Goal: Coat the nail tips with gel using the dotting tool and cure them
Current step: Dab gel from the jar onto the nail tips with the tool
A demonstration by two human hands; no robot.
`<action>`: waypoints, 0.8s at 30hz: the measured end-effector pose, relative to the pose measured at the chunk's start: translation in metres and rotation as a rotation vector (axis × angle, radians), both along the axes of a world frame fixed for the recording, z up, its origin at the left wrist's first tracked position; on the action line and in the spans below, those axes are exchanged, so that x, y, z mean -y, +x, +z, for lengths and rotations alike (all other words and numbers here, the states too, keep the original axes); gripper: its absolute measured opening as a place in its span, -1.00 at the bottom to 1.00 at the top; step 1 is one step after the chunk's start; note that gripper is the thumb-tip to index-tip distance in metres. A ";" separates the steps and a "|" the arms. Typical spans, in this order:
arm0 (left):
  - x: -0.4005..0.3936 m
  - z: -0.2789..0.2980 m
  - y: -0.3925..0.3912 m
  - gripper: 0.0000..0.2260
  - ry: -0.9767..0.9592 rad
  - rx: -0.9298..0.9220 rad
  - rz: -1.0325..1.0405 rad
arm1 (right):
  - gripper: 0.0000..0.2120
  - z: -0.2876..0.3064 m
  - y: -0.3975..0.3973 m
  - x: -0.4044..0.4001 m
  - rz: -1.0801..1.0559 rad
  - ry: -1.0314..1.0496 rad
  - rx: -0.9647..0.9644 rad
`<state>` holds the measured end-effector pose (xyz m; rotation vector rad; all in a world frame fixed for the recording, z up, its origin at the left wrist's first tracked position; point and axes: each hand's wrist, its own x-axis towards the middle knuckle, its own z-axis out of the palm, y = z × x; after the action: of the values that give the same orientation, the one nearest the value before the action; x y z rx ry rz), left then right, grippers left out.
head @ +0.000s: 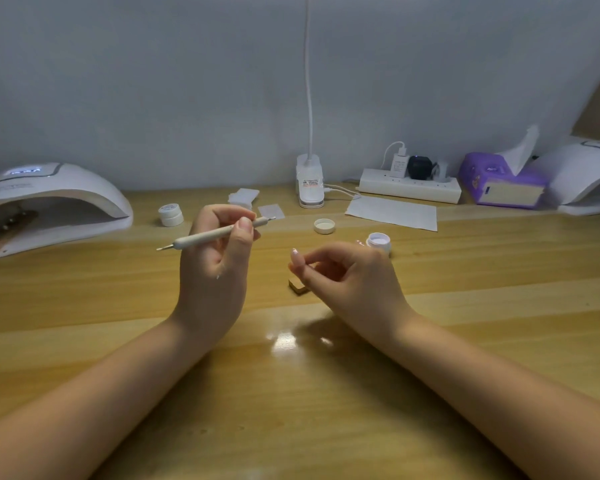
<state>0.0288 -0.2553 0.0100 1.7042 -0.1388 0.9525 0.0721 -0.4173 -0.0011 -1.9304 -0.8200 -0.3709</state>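
Note:
My left hand (219, 258) holds a white dotting tool (208, 235) between thumb and fingers, lying almost level above the table with its metal tips pointing left and right. My right hand (347, 275) pinches a pale nail tip (296, 258) upright on a small stand, whose gold base (298, 287) rests on the table. An open gel pot (379, 242) sits just behind my right hand, and its white lid (324, 226) lies to the pot's left. A curing lamp (49, 202) at the far left holds a rack of nail tips (4, 226) inside.
A second curing lamp (589, 178) stands at the far right beside a purple tissue pack (499, 181). A power strip (409, 188), a clip lamp base (309, 181), a paper sheet (394, 213), small white pads (245, 197) and a closed gel pot (170, 214) line the back of the wooden table (291, 393).

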 end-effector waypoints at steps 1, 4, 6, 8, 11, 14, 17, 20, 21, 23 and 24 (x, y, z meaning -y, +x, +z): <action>0.000 -0.002 0.001 -0.93 0.005 -0.010 -0.002 | -0.82 -0.002 0.001 0.000 -0.044 -0.057 0.002; 0.000 -0.008 0.002 -0.93 0.023 -0.034 -0.011 | -0.79 -0.005 0.004 -0.002 -0.136 -0.193 -0.014; 0.001 -0.011 0.003 -0.93 0.029 -0.049 -0.015 | -0.79 -0.006 0.007 -0.003 -0.152 -0.237 -0.040; 0.002 -0.012 0.002 -0.93 0.029 -0.059 -0.014 | -0.80 -0.007 0.009 -0.004 -0.153 -0.256 -0.059; 0.003 -0.012 0.002 -0.94 0.037 -0.060 -0.012 | -0.80 -0.009 0.011 -0.005 -0.174 -0.305 -0.057; 0.004 -0.012 0.001 -0.94 0.036 -0.064 -0.013 | -0.81 -0.009 0.012 -0.007 -0.197 -0.353 -0.054; 0.005 -0.012 0.001 -0.93 0.038 -0.064 -0.014 | -0.78 -0.008 0.011 -0.005 -0.196 -0.380 -0.028; 0.004 -0.013 0.001 -0.93 0.029 -0.063 -0.020 | -0.71 -0.002 0.005 0.000 -0.220 -0.476 0.059; 0.004 -0.013 0.001 -0.93 0.026 -0.064 -0.022 | -0.67 0.000 0.002 0.001 -0.266 -0.538 0.142; 0.004 -0.014 0.001 -0.94 0.024 -0.063 -0.021 | -0.60 0.008 -0.002 0.001 -0.346 -0.610 0.304; 0.004 -0.014 0.001 -0.93 0.024 -0.060 -0.020 | -0.59 0.012 -0.002 0.002 -0.353 -0.597 0.353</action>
<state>0.0298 -0.2588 -0.0038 1.7482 -0.1276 0.8867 0.0703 -0.4196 0.0113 -2.6285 -0.8781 -0.7616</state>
